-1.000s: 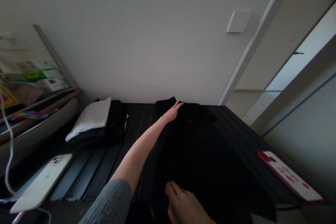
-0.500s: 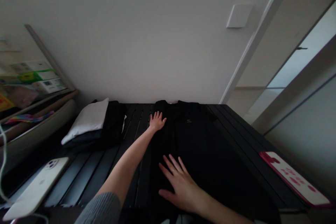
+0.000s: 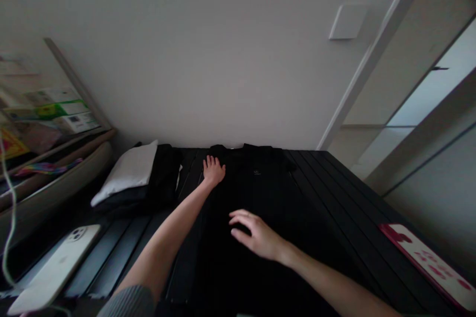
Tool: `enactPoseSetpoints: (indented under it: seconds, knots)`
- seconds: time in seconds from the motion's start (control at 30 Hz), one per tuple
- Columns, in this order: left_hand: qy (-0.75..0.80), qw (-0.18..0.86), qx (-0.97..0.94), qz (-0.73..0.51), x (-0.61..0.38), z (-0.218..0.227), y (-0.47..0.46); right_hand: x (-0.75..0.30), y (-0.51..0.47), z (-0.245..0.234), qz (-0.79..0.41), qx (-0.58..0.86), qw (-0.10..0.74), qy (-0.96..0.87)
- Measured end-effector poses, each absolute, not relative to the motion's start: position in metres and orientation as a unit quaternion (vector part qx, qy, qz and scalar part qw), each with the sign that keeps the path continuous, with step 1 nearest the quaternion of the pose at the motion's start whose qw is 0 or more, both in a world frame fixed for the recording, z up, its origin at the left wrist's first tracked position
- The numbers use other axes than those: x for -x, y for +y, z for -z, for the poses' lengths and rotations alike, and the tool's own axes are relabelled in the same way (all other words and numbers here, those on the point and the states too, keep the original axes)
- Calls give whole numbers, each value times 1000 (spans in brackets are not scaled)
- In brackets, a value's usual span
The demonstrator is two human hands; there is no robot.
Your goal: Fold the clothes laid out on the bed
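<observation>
Black fabric is filling the middle of the view: a black garment [image 3: 267, 193] is lying spread flat on the dark slatted desk [image 3: 334, 193], its collar end at twelve o'clock against the pale wall and its lower part running towards six o'clock, between the person's two forearms.

The left hand [image 3: 213, 170] is lying flat with its fingers spread wide, gripping nothing, and is pressing on the garment's far corner at about eleven o'clock from the cloth's middle. The grey sleeve [image 3: 128, 302] of that arm is showing at seven o'clock.

The right hand [image 3: 256, 235] is resting palm down near the centre of the garment, its fingers loosely bent and pointing towards nine o'clock. It too is holding nothing, and whether the fingertips are pinching the cloth cannot be told in the dim light.

At ten o'clock from the garment, a stack of folded clothes, white on top of black [image 3: 130, 176], is sitting on the desk, just beside the left hand but apart from it. At eight o'clock a white smartphone [image 3: 55, 270] is lying camera side up near a thin white cable [image 3: 9, 218]. At four o'clock a red and white card [image 3: 431, 262] is lying near the desk's edge.
</observation>
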State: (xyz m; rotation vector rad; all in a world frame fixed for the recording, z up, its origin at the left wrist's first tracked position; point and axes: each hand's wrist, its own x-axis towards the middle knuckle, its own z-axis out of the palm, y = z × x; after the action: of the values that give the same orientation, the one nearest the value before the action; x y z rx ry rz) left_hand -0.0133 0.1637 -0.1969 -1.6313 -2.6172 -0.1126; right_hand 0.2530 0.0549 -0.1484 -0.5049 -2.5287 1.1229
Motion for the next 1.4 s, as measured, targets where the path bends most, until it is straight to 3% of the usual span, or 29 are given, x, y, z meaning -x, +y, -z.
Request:
enactPoseSetpoints:
  seconds: [0.1,0.23,0.47,0.67,0.83,1.03,1.17,1.4]
  knots:
    - [-808,15,584,72,-15,209,171,-262,125,161,-291,345,256,-854]
    - [-797,-24,598,87,-32,217,171,-283,222,175,-183,612,197,-744]
    - [-733,-66,666,116,-29,206,160,-301,310,184,-161,755,152,-617]
    - [-709,-70,686,147,-31,200,156,-284,328,187,-163,755,111,-625]
    - [-714,-83,679,149,-32,202,158,-249,325,161,-142,711,140,-674]
    - [-740,-66,606,283,-31,204,156,-155,293,139,-109,513,199,-828]
    - [-768,-35,522,370,-27,203,154,-102,264,158,-201,379,143,-892]
    - [-767,-39,575,280,-28,209,158,-135,242,186,-230,385,144,-882]
